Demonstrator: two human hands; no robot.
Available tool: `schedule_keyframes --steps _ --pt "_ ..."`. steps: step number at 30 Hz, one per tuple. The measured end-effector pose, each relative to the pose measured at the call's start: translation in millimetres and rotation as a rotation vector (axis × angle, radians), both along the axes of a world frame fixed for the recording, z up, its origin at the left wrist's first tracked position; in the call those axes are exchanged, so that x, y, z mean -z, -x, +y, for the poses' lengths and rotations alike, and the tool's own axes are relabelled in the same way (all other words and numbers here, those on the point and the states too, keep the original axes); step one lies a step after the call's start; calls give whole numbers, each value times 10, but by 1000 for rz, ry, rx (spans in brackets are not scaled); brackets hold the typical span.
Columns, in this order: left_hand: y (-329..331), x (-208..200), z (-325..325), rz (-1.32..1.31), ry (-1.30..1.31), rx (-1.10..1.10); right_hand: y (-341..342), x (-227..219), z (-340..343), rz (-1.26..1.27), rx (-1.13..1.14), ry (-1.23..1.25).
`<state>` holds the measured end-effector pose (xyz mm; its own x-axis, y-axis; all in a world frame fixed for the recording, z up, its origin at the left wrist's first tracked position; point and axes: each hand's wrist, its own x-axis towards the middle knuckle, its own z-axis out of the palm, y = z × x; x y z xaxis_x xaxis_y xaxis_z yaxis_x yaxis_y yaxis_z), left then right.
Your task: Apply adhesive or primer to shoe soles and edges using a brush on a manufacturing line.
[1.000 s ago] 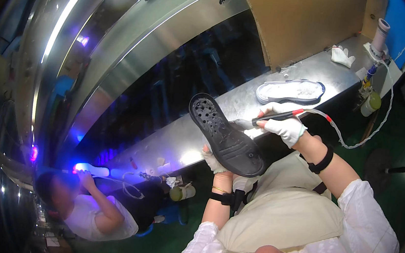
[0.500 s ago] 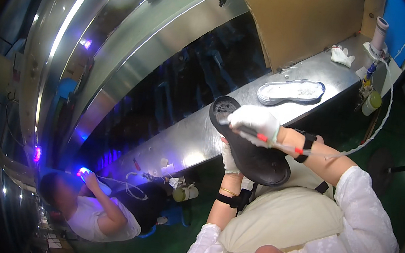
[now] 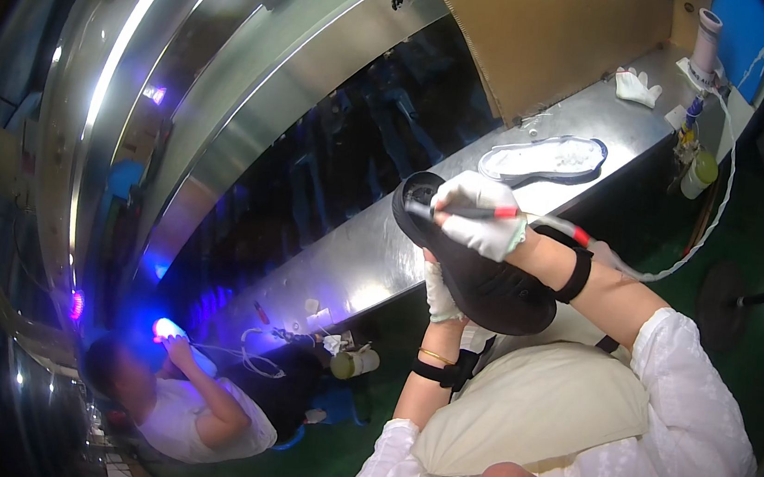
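My left hand (image 3: 443, 293), in a white glove with bare fingertips, grips a black shoe (image 3: 499, 293) from beneath. Much of that hand is hidden behind the shoe. In my gloved right hand (image 3: 480, 213) is a brush (image 3: 504, 212), a slim pen-like tool with red bands and a clear tube running off its back end. Its blurred tip lies over the shoe's far end, at a dark oval hollow; contact there cannot be made out. A sole (image 3: 539, 160), white inside with a dark rim, lies on the metal bench (image 3: 373, 238) beyond my right hand.
A large cardboard sheet (image 3: 552, 42) stands behind the bench. A loose white glove (image 3: 637, 87) lies near a pinkish tube holder (image 3: 706, 40); a green-lidded jar (image 3: 701, 171) hangs by the bench end. At lower left, another person (image 3: 206, 406) holds a glowing shoe-like thing.
The brush has swung from slanting to nearly level, its tip still over the shoe's far end. My right hand has risen slightly, and the shoe has rolled a little in my left hand.
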<state>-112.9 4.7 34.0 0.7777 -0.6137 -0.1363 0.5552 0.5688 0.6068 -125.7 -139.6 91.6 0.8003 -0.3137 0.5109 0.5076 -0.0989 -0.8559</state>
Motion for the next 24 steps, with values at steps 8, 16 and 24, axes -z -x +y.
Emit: schedule_keyframes --steps 8,16,24 --pt "-54 10 4 -14 103 2 203 80 19 -25 -25 4" --pt "-167 161 70 1 -18 -25 326 142 13 -4 -145 -44" --pt "-160 19 5 -71 47 -98 411 124 5 -55 -166 106"
